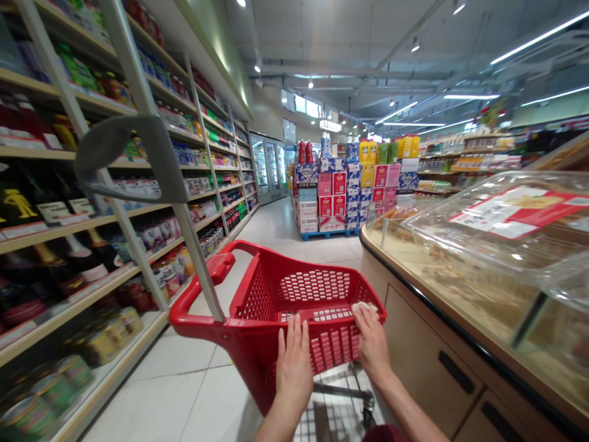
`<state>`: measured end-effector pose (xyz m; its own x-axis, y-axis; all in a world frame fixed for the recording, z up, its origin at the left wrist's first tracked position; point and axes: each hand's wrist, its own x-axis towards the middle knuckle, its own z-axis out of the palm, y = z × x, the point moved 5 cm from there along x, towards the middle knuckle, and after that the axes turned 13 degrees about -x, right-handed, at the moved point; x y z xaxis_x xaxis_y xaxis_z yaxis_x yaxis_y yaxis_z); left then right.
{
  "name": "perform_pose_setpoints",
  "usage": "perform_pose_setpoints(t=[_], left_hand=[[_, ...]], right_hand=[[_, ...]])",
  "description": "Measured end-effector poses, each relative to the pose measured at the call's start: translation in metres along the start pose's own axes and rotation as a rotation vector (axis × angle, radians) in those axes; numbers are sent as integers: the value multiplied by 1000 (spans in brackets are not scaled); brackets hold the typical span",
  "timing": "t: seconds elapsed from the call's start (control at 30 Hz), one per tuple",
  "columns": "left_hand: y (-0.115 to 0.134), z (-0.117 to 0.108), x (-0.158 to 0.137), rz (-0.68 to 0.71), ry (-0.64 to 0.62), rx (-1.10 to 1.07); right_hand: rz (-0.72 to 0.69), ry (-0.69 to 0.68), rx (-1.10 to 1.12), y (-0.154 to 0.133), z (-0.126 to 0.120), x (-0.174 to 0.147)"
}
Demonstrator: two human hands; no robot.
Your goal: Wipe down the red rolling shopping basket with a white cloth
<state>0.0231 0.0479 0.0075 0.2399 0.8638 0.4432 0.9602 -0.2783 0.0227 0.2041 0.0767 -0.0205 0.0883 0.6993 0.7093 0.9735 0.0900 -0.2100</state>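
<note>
A red plastic shopping cart (248, 328) stands in the aisle before me, side-on, with its perforated basket holding nothing that I can see. My left hand (294, 356) rests flat against the near side of the basket, fingers stretched together and their tips at the rim. Farther right, my right hand (372, 341) presses a crumpled white cloth (365, 307) onto the rim near the basket's corner. Its fingers bend over the cloth and partly cover it. A grey metal pole with a plastic grip (168, 166) rises from the cart's handle end.
Tall shelves (197, 156) of bottles and cans line the left. Close on the right is a wooden counter (423, 331) with clear plastic food boxes (501, 215). Stacked drink cartons (331, 199) stand on a blue pallet ahead, with glass-door fridges (269, 162) beyond.
</note>
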Motion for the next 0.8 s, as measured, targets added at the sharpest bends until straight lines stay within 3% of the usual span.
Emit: perform_pose_setpoints(t=[0.1, 0.17, 0.37, 0.57, 0.73, 0.8], left_hand=[[0, 1, 1, -9, -5, -2], [0, -1, 1, 7, -9, -1], [3, -2, 1, 2, -10, -9], [3, -2, 2, 14, -23, -11], [6, -1, 2, 21, -25, -30], [8, 0, 4, -3, -24, -36]], right_hand=[[-219, -31, 97, -37, -1, -5], [-302, -51, 135, -46, -1, -5], [15, 11, 66, -1, -1, 7], [-299, -64, 171, -39, -1, -1], [9, 10, 46, 1, 1, 9], [-31, -18, 71, -9, 2, 8]])
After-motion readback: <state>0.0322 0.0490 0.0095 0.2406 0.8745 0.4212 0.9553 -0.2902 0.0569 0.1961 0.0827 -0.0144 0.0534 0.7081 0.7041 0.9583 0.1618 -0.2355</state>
